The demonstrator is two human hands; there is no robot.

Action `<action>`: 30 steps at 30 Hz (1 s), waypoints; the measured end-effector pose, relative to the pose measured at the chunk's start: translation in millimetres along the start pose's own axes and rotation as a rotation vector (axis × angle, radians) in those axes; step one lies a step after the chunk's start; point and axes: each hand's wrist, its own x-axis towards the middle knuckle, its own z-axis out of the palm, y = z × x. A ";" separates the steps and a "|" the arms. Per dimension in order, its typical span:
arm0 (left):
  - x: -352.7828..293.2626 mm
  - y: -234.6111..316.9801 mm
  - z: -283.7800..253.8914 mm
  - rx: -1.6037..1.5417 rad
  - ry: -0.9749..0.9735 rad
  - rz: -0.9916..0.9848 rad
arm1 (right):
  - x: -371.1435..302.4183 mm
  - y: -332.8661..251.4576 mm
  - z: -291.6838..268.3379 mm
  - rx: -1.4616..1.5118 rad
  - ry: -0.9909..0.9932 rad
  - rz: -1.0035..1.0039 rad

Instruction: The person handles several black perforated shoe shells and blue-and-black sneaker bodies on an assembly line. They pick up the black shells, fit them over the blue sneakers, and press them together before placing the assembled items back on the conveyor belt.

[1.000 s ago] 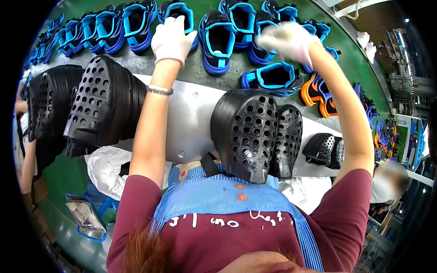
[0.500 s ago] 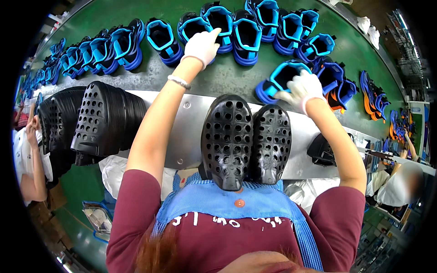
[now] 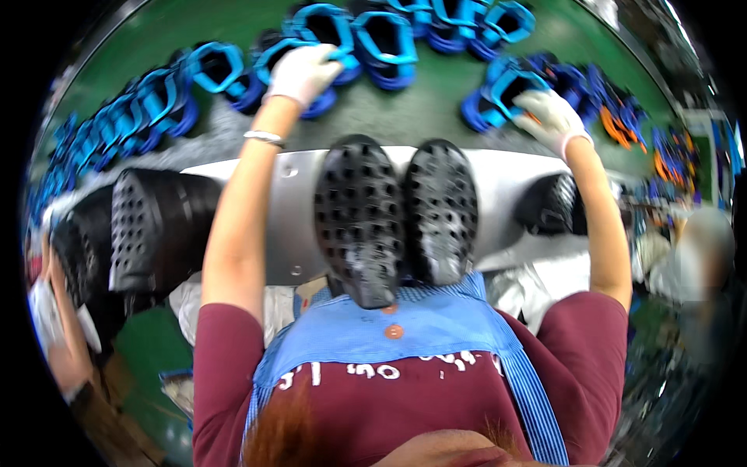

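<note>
My left hand (image 3: 303, 74), in a white glove, has its fingers closed over the collar of a dark blue shoe with a light-blue lining (image 3: 274, 56). My right hand (image 3: 551, 117), gloved too, reaches farther right. Its thumb and fingers grip the collar edge of another blue shoe (image 3: 492, 95), turned at an angle; motion blur softens the grip. Two black shoe-shaped pieces with rows of holes, the left one (image 3: 360, 222) and the right one (image 3: 441, 214), stand against my apron, between my forearms. Neither hand touches them.
More blue shoes (image 3: 387, 47) line the green table (image 3: 436, 117). Orange-trimmed shoes (image 3: 620, 124) sit at the right. Stacked black perforated pieces (image 3: 159, 229) stand left on the metal ledge (image 3: 292, 222); another black piece (image 3: 548, 204) lies right. People work at both sides.
The view has shifted. My left hand has come lower onto the shoe's collar, and that shoe has moved slightly nearer. The shoe at my right hand has moved right and away from me.
</note>
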 end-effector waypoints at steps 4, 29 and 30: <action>-11.2 -4.2 -2.2 0.066 0.054 -0.082 | -65.3 -43.2 -57.8 0.099 0.170 0.347; -69.6 28.3 -41.0 0.124 0.304 -0.046 | -231.4 -80.2 -16.8 0.275 0.280 0.869; -70.0 29.3 -41.7 0.088 0.301 -0.053 | -233.4 -81.5 -23.2 0.308 0.276 0.874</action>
